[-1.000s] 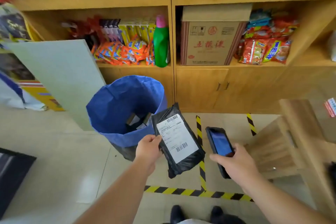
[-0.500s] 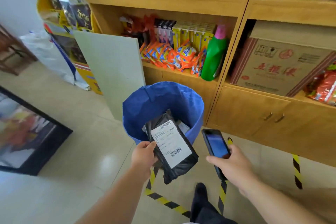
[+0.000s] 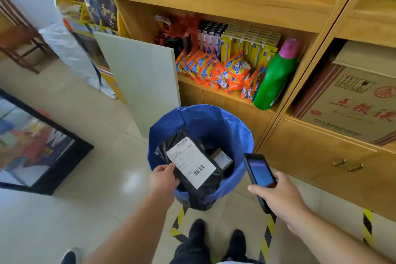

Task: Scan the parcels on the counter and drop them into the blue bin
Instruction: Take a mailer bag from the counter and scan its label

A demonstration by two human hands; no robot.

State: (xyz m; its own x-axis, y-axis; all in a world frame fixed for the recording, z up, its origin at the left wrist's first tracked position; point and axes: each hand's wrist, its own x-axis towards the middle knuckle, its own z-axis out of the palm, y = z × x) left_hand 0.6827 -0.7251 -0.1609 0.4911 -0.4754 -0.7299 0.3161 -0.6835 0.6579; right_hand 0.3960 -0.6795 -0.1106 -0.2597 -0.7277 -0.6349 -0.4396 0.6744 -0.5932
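A black plastic parcel (image 3: pixel 192 165) is held flat above the mouth of the blue bin (image 3: pixel 233 128), its white shipping label turned up — barcodes can be seen at the label's far and near ends. It is gripped at its left edge, tilted with its far end a little higher, and its near end overhangs the bin's near rim. The bin is round, lined with a blue bag, and stands on the floor in front of the wooden shelving. Inside, to the right of the held parcel, a second dark parcel (image 3: pixel 221 158) with a white label is lying — only partly visible.
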